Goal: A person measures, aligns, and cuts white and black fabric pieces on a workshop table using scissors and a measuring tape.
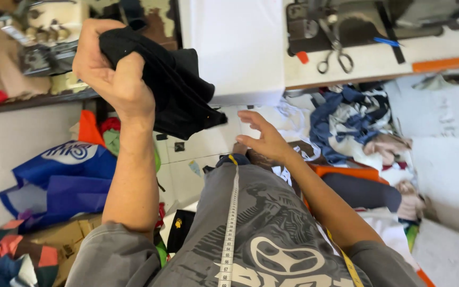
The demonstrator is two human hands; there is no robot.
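My left hand is raised at the upper left and grips a bunched piece of black cloth, which hangs down to the right of the fist. My right hand is lower, near the middle, fingers spread and holding nothing, just below and right of the cloth's hanging corner. A white tape measure hangs around my neck down the front of my grey printed shirt. A white block-like surface stands just behind the cloth.
Scissors lie on a worktable at the top right by a sewing machine base. A heap of blue and white fabric lies on the floor to the right. A blue bag and cardboard sit left.
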